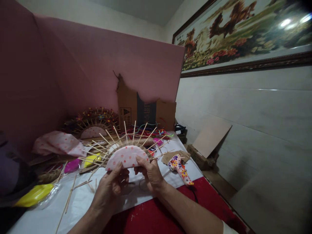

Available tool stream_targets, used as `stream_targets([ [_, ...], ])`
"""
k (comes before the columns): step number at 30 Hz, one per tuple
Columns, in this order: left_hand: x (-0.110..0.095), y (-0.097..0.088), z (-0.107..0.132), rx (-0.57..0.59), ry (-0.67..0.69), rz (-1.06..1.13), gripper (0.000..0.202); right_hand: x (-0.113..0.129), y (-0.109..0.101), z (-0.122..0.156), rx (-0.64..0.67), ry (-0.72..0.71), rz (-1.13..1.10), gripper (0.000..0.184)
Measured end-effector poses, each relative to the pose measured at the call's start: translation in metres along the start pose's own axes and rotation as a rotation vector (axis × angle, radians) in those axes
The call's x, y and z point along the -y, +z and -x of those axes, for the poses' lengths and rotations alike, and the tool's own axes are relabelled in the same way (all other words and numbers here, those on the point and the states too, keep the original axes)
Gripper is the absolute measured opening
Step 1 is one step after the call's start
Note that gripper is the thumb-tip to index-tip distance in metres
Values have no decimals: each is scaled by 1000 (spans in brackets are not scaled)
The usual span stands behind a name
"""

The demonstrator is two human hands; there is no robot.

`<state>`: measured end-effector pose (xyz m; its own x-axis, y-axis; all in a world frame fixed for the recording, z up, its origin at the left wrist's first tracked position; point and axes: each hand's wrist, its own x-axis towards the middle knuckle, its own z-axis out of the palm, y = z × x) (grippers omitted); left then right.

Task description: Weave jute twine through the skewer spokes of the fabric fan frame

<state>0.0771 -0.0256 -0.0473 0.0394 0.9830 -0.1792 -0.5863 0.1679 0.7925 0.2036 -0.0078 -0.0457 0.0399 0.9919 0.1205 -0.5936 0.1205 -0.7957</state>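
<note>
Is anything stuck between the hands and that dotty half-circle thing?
Nothing visible. The left-hand grip and right-hand grip both touch the dotted half-circle directly near its straight edge; the sticks fan out from its curved side.

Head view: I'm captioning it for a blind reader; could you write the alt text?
A person's left hand and right hand hold a pink, spotted half-disc with thin sticks fanning from its curved edge. A similar flower-decorated piece sits behind, left of torn cardboard; a flower-patterned glue gun lies to the right.
</note>
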Motion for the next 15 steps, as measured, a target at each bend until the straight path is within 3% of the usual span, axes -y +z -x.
stream_targets([
  [11, -10, -7, -7, -26, 55, 84, 27, 0, -3, -3, 50, 19, -75, 21],
  [15, -4, -2, -6, 93, 88, 95, 31, -3, 3, 2, 90, 29, -49, 22],
])
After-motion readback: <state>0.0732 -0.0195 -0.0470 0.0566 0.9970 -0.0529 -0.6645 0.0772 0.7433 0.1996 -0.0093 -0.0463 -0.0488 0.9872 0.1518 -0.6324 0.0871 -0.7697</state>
